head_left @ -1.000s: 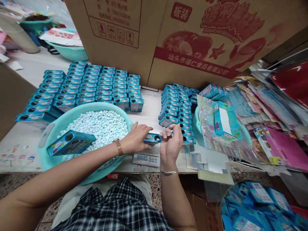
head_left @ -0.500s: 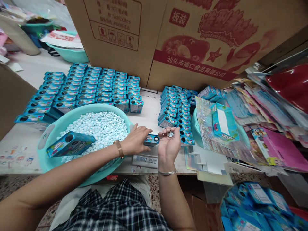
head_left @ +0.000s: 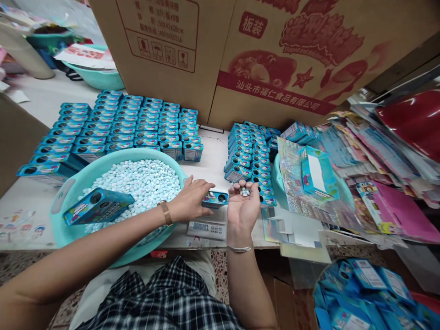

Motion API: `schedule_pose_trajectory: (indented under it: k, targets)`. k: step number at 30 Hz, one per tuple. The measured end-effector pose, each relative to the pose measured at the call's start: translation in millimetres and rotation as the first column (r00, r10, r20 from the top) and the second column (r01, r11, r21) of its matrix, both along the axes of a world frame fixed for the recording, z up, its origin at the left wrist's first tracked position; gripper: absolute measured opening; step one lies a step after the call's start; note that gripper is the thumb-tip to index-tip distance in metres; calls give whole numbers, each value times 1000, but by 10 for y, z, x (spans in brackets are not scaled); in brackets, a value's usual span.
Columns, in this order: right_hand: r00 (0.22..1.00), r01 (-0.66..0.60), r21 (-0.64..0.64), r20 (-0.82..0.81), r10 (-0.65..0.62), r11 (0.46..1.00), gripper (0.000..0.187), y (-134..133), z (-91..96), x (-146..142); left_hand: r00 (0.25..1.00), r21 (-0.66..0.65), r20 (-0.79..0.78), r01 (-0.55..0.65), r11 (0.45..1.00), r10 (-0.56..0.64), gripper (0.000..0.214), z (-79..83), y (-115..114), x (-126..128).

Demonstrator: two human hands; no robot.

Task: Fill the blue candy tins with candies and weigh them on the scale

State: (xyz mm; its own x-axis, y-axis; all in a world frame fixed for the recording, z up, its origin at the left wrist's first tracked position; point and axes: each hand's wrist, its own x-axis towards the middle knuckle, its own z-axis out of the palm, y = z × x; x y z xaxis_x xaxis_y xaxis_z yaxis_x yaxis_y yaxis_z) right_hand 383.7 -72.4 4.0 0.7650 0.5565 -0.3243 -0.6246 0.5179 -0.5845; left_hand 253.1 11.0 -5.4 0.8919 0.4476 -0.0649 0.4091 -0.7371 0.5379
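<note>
Curled and palm-up, right hand point(head_left: 242, 211) cups pale candies point(head_left: 244, 191); left hand point(head_left: 189, 200), palm-down, spans left end of blue box point(head_left: 216, 199), pinch unclear.

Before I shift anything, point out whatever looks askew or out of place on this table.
One blue printed rectangular box sits tilted on the pale blue pellets inside the oval turquoise plastic basin. It looks odd because the similar blue boxes behind stand in rows on the white table.

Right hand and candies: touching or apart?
Touching. The head view shows several small candies lying in the cupped, upturned right hand.
</note>
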Motion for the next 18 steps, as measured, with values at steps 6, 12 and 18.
schedule_pose_trajectory:
  k: [6, 12, 18]
  targets:
    - [1000, -1, 20, -9, 1, 1000, 27, 11, -8, -61, 1000, 31, -3, 0, 1000, 0, 68, 3, 12, -26]
    - [999, -15, 22, 29, 14, 1000, 29, -6, -11, -60, 1000, 24, -14, 0, 1000, 0, 67, 5, 7, -34]
    - [995, -17, -21, 93, 19, 1000, 30, -31, 40, -101, 999, 21, -32, -3, 1000, 4, 69, 33, -5, -44]
